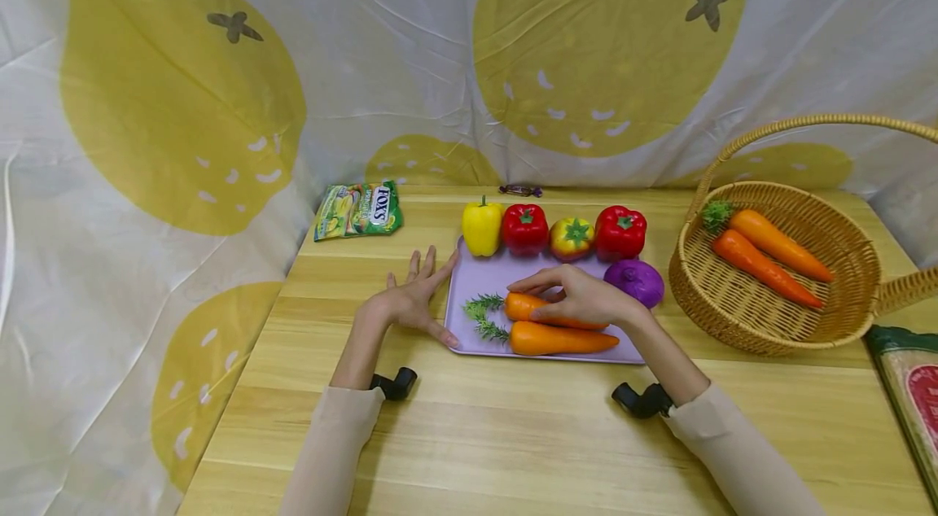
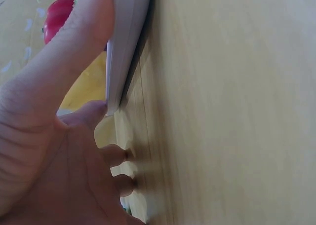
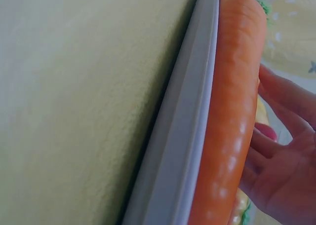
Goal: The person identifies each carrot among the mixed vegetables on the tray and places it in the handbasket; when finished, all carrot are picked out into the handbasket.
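Observation:
A lilac tray (image 1: 469, 276) lies on the table. My left hand (image 1: 414, 300) has its fingers spread, with thumb and index finger touching the tray's left edge. Over the tray, my right hand (image 1: 586, 296) grips the rear orange carrot (image 1: 519, 306) near its leafy end, covering its middle. Parallel and closer to me lies a front carrot (image 1: 564, 338), large in the right wrist view beside the tray rim (image 3: 170, 151). Along the tray's back stand a yellow bell pepper (image 1: 481, 229), two red peppers (image 1: 524, 229) and a yellow-red fruit (image 1: 572, 238). A purple onion (image 1: 634, 282) sits at the right.
To the right stands a wicker basket (image 1: 721, 321) with a tall handle and two carrots (image 1: 765, 268) inside. A green Fox's candy bag (image 1: 359, 211) lies at the back left, a wrapped candy (image 1: 520, 190) behind the tray. Another package (image 1: 909, 386) lies at the right edge.

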The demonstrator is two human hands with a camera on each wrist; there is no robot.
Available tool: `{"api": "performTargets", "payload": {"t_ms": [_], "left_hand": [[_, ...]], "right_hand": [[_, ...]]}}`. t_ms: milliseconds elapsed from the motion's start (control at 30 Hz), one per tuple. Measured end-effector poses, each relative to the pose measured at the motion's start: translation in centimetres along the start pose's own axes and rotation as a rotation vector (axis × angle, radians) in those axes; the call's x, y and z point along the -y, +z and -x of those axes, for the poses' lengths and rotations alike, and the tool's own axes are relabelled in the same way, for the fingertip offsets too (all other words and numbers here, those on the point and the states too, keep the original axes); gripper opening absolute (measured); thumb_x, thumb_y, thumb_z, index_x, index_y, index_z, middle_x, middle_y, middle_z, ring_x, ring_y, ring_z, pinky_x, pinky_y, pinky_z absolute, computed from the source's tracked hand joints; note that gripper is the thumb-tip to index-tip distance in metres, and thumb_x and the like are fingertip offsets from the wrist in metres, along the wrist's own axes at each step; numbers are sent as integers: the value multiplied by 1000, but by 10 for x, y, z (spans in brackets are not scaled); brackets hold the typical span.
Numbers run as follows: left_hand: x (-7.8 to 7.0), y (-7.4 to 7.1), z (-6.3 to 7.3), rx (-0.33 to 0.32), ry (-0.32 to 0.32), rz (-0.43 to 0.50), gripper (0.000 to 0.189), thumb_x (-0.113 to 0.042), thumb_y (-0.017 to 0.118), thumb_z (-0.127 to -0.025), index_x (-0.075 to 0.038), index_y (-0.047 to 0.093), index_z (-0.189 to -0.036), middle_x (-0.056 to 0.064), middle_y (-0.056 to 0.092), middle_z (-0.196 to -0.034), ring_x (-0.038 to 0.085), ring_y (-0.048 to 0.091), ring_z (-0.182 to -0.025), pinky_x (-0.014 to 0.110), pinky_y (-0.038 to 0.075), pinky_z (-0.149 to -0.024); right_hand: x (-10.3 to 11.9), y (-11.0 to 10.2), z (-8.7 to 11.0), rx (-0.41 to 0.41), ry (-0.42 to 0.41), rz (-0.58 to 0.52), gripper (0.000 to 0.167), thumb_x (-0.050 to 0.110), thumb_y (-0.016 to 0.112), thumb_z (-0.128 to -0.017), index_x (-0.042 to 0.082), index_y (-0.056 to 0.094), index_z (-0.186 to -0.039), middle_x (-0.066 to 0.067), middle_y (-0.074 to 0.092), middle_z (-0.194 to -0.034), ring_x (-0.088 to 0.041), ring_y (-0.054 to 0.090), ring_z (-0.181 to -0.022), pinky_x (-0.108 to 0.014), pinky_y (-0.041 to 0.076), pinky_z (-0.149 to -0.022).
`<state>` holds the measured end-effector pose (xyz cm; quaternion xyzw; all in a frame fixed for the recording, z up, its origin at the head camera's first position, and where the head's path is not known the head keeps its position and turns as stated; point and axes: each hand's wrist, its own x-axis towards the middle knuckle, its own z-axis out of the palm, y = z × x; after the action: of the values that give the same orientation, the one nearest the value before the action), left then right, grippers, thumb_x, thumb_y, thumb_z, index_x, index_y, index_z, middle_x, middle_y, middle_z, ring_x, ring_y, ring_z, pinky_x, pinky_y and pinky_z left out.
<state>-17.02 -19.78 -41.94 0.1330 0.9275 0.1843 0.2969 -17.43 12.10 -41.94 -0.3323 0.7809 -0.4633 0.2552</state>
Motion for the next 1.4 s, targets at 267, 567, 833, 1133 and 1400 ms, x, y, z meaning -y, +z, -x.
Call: {"api": "performTargets", "payload": {"t_ms": [267, 567, 833, 1133, 1400], "left_hand": [[1, 1, -1, -2, 5, -3, 145, -54, 94, -66, -34, -9, -166, 16, -28, -170, 41, -28, -157, 80, -14, -117], [2, 1, -1, -9, 8, 13, 145, -54, 94, -66, -34, -8, -166, 16, -27, -170, 41, -29, -157, 81, -15, -116], [2, 1, 0, -5, 9, 17, 145, -55, 94, -65, -34, -8, -166, 15, -28, -170, 41, -29, -156, 80, -16, -116], [0, 1, -1, -6, 13, 14, 145, -54, 94, -65, -34, -8, -166, 16, -27, -170, 41, -29, -156, 80, -15, -116], [1, 1, -1, -7, 2, 12, 145, -56, 94, -65, -34, -8, -166, 15, -28, -170, 41, -29, -157, 81, -14, -116]], "right_hand": [[0, 1, -1, 0, 39, 3, 43, 9, 71, -97, 10, 66, -140, -9, 67, -141, -29, 59, -135, -48, 51, -112], [0, 1, -4, 6, 28, 22, 42, 8, 71, -97, 8, 66, -139, -10, 69, -139, -30, 63, -130, -48, 53, -110], [-1, 0, -4, 15, -4, 53, 42, 7, 71, -97, 7, 66, -139, -11, 70, -137, -31, 64, -127, -49, 54, -108], [3, -1, -3, -45, -28, 78, 42, 7, 72, -96, 5, 66, -138, -12, 70, -136, -31, 62, -129, -52, 53, -109], [19, -18, 9, -113, -16, 138, 44, 10, 75, -94, 13, 68, -138, -7, 72, -133, -24, 66, -119, -46, 58, -101]]}}
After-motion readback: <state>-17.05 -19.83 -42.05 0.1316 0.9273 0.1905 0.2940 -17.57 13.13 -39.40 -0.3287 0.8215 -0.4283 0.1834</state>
